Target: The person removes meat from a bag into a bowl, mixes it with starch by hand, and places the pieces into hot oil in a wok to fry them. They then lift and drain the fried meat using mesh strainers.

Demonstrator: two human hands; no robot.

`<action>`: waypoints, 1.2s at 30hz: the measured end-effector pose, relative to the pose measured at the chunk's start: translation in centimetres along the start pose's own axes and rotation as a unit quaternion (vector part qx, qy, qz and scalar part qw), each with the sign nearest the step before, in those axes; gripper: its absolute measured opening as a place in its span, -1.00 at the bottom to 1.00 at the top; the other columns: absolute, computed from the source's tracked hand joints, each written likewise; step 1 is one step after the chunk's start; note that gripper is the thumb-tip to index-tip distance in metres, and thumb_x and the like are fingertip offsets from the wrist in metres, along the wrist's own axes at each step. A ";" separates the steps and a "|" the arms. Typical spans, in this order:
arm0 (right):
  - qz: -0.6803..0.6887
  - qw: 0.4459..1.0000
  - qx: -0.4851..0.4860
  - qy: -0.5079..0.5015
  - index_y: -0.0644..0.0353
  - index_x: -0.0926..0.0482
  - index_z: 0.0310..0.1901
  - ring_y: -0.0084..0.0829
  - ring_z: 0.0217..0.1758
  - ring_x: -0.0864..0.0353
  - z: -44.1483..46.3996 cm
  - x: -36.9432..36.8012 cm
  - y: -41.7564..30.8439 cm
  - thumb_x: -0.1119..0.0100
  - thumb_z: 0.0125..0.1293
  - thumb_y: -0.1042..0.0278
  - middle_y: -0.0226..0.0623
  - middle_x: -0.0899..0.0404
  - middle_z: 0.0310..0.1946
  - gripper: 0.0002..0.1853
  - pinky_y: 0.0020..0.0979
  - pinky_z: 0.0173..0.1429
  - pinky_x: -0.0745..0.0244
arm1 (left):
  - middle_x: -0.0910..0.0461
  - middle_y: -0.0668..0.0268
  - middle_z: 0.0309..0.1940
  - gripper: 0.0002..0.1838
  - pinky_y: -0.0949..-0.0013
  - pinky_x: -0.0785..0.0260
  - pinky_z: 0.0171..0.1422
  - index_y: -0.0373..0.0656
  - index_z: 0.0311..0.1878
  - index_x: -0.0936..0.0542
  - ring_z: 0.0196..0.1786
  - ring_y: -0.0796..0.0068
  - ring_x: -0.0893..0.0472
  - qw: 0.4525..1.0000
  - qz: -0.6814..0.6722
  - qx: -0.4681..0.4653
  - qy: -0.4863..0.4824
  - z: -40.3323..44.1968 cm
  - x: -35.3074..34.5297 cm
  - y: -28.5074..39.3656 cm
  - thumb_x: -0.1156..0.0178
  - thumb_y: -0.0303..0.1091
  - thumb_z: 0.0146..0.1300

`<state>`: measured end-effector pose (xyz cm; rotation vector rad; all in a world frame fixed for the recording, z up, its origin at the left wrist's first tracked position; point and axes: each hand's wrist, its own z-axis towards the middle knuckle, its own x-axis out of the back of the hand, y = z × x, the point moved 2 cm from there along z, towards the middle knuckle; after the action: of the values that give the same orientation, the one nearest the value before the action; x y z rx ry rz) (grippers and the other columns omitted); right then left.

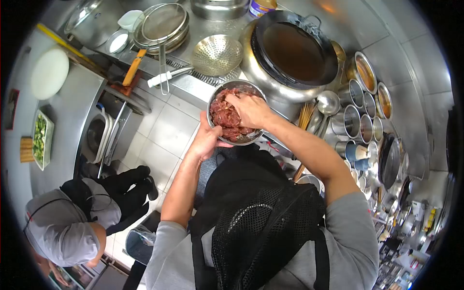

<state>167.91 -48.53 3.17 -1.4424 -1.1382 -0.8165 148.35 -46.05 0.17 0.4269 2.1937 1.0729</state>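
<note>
A round metal bowl [247, 141] of sliced raw red meat [225, 115] is in front of my body, near the counter edge. My left hand [209, 137] grips the bowl at its lower left side, thumb over the rim and fingers underneath. Inside the bowl, my right hand [252, 112] is closed into the meat, its fingertips partly hidden there. Just beyond the bowl lies a perforated metal strainer [217, 54] with a white-wrapped handle.
A black wok [296, 46] with dark liquid rests on a large steel pot [251, 53]. Metal containers [352, 120] and a ladle [328, 103] stand to the right. A co-worker [77, 217] bends at lower left. A tray of cut green vegetables [47, 150] sits on the left counter.
</note>
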 end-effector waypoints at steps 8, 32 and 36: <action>-0.007 0.984 -0.080 0.160 0.10 -0.58 -0.02 0.21 -0.13 -0.80 2.2 1.2 0.6 -0.20 0.31 0.41 0.13 -0.77 -0.21 -0.78 0.19 -0.01 -0.67 | -0.33 -0.19 0.37 -0.32 0.03 -0.85 -0.13 -0.18 0.46 0.05 0.15 -0.12 -0.72 0.993 -0.043 -0.052 0.102 0.3 -1.9 -0.2 0.06 -0.65 0.33; -0.024 0.981 0.190 0.022 0.11 -0.67 -0.06 0.04 -0.07 -0.79 4.2 -3.9 2.1 -0.18 0.31 0.43 -0.06 -0.69 -0.07 -0.81 0.05 0.08 -0.64 | -0.42 0.01 0.47 -0.13 -0.01 -0.84 -0.12 0.02 0.71 -0.01 0.24 -0.04 -0.70 0.999 -0.026 0.010 0.027 4.4 1.9 -1.1 -0.03 -0.57 0.36; -0.019 0.994 0.098 -0.038 0.08 -0.74 -0.05 -0.02 0.30 -0.60 3.9 -2.1 1.3 -0.20 0.32 0.36 -0.06 -0.59 0.14 -0.78 0.09 0.24 -0.46 | -0.46 0.01 0.43 -0.06 0.15 -0.85 -0.22 -0.01 0.73 -0.02 0.09 0.12 -0.78 0.998 0.013 0.051 0.026 5.7 3.3 -0.1 -0.03 -0.56 0.25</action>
<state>168.15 -45.10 0.09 -1.3009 -1.2711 -0.6616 149.81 -41.03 -3.87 0.4779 2.3019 0.9991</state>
